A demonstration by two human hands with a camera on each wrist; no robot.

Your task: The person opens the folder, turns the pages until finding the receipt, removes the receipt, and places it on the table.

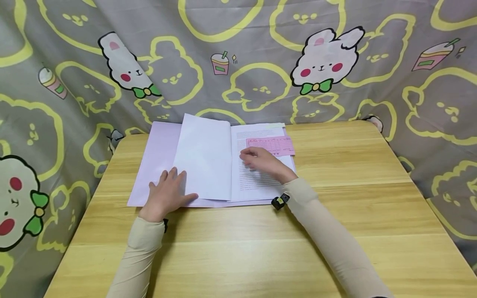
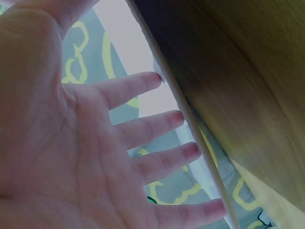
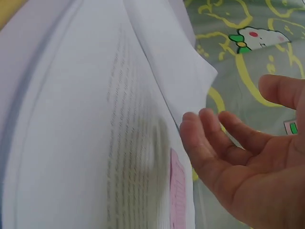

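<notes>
A booklet with a pale purple cover (image 1: 158, 142) lies open on the table. Its left side shows a blank white page (image 1: 205, 153), whose top corner lifts in the right wrist view. On the right is a page of printed lines (image 1: 255, 184), with a pink slip (image 1: 277, 143) across its upper part. My left hand (image 1: 165, 192) spreads its fingers over the lower left of the blank page and the cover. Above the printed page, beside the pink slip, is my right hand (image 1: 262, 160), its fingers (image 3: 193, 131) loosely bent with nothing between them.
The wooden table (image 1: 246, 252) extends around the booklet. A grey cartoon-print curtain (image 1: 257, 49) hangs along the back and sides. A pale green tab (image 1: 276, 125) sticks out at the booklet's top right edge.
</notes>
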